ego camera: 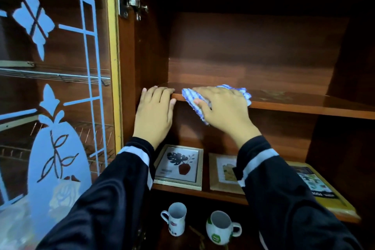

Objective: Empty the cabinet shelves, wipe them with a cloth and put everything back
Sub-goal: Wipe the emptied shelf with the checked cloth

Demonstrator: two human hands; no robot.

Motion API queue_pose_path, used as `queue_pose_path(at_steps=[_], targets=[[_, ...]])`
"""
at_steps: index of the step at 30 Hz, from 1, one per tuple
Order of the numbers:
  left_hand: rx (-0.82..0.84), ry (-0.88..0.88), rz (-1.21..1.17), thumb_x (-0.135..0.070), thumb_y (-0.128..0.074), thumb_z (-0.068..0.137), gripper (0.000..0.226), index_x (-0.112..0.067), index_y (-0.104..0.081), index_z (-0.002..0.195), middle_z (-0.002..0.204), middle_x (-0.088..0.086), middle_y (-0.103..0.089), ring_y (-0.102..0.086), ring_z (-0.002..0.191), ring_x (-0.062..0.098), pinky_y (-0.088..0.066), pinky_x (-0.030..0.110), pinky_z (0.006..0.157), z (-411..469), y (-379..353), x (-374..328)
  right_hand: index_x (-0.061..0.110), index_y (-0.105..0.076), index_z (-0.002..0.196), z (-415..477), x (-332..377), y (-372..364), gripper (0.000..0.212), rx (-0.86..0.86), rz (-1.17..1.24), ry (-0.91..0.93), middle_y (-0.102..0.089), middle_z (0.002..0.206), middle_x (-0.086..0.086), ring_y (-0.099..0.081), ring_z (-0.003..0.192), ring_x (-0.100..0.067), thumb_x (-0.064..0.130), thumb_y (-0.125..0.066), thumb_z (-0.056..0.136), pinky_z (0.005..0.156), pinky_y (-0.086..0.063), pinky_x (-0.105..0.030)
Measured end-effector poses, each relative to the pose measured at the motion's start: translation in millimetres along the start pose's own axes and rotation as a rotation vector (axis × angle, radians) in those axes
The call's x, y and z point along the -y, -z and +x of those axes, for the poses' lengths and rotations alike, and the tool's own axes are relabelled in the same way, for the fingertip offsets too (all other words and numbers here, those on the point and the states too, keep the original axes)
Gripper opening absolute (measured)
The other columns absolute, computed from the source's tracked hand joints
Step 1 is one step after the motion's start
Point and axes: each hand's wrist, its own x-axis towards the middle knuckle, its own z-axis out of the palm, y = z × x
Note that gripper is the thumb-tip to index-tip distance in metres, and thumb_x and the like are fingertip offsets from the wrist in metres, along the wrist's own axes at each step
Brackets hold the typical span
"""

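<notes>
Left hand (154,111) grips the upper shelf (304,100) edge; right hand (225,107) clutches a striped cloth (189,96) on it.

Blue-striped cloth (189,97), bunched, at front edge of upper shelf (304,105) (glossy wood)

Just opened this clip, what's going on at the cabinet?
A person is wiping the top shelf with a striped cloth, held under the right hand near the shelf's front left. The left hand holds that shelf's front edge beside it. Three frames lie flat on the lower shelf, and two mugs stand below.
</notes>
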Motion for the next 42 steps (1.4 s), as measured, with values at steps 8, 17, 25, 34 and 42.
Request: queue_pose_path(at_steps=[8, 17, 25, 34, 42], targets=[[-0.057, 0.023, -0.043, -0.035, -0.035, 0.101, 0.040, -0.011, -0.060, 0.120, 0.118, 0.007, -0.062, -0.053, 0.117, 0.030, -0.027, 0.047, 0.115, 0.9, -6.5, -2.6, 0.042, -0.053, 0.136, -4.4, -10.0, 4.2, 0.039, 0.022, -0.005, -0.108, -0.056, 0.137, 0.019, -0.049, 0.129, -0.010, 0.048, -0.038, 0.100, 0.098, -0.028, -0.034], [-0.077, 0.008, 0.004, -0.035, -0.037, 0.102, 0.037, -0.011, -0.061, 0.118, 0.115, 0.006, -0.063, -0.054, 0.115, 0.028, -0.030, 0.045, 0.114, 2.2, -7.5, -0.2, 0.043, -0.058, 0.132, -4.6, -12.7, 1.6, 0.043, -0.022, 0.016, -0.052, -0.061, 0.130, 0.019, -0.054, 0.125, -0.009, 0.052, -0.033, 0.098, 0.096, -0.033, -0.035], [-0.107, 0.007, 0.021, -0.033, -0.037, 0.101, 0.037, -0.010, -0.061, 0.117, 0.114, 0.008, -0.064, -0.055, 0.112, 0.029, -0.031, 0.046, 0.112, 2.6, -8.8, 0.4, 0.039, -0.058, 0.132, -0.5, 0.2, -1.9, 0.050, -0.014, 0.005, -0.094, -0.061, 0.131, 0.016, -0.054, 0.125, -0.013, 0.054, -0.028, 0.094, 0.097, -0.031, -0.037], [-0.096, 0.020, 0.039, -0.032, -0.035, 0.101, 0.037, -0.010, -0.060, 0.117, 0.114, 0.008, -0.063, -0.055, 0.113, 0.030, -0.031, 0.047, 0.114, 2.3, -11.4, -1.8, 0.039, -0.065, 0.120, -16.8, -20.6, 1.8, 0.045, -0.110, 0.025, -0.144, -0.067, 0.120, 0.017, -0.058, 0.117, -0.013, 0.052, -0.031, 0.092, 0.095, -0.026, -0.034], [-0.121, 0.039, 0.072, -0.028, -0.038, 0.098, 0.032, -0.011, -0.059, 0.115, 0.112, 0.008, -0.061, -0.054, 0.111, 0.031, -0.028, 0.048, 0.114, 3.5, -16.4, -2.6, 0.036, -0.060, 0.129, 0.7, 2.7, -2.7, 0.040, -0.030, 0.041, -0.088, -0.063, 0.129, 0.014, -0.055, 0.123, -0.014, 0.050, -0.037, 0.100, 0.099, -0.029, -0.037]])
